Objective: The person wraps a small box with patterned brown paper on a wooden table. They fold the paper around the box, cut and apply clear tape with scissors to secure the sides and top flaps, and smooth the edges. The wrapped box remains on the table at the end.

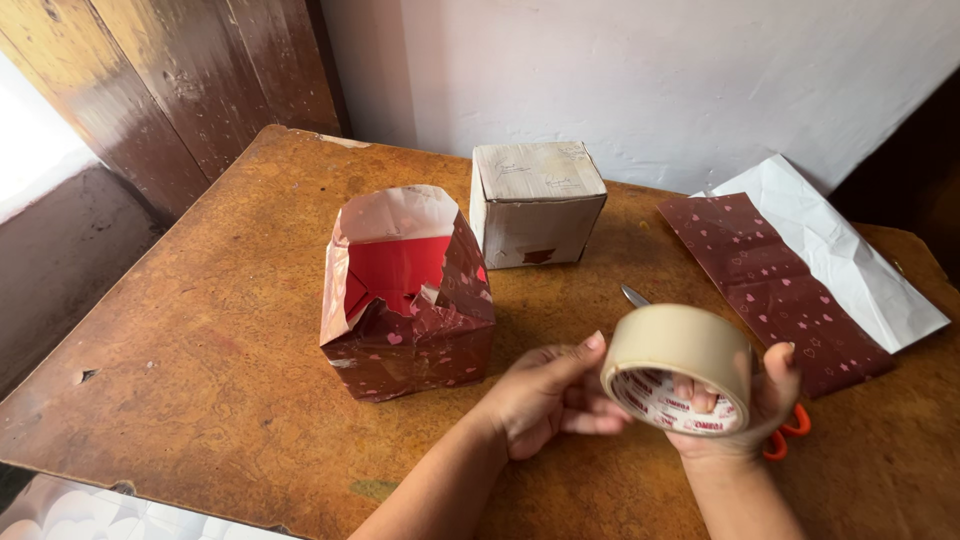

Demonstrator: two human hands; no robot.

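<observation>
Below, a worn brown wooden table [200, 340], scuffed and chipped along the near edge, set against a pale plastered wall [650, 80] with dark wooden panelling [190, 80] at the left. On the far part of the table, a plain cardboard box [537, 203]; just left of it and nearer, a box half wrapped in dark red heart-printed paper [408, 300], top flaps standing open, red inside. At the right, a loose sheet of the same paper [775, 285], partly turned to its white back. Near the front right, a roll of beige packing tape [680, 368], held up above the table. Right hand [745, 415] curled about the roll from behind, fingers through the core, thumb over the outer edge. Left hand [545, 400] just beside it, thumb tip touching the roll's left rim, other fingers loosely bent, nothing else in its grasp. Under the roll, scissors [790, 430] with orange handles, mostly hidden, only the blade tip and handle loops showing.
</observation>
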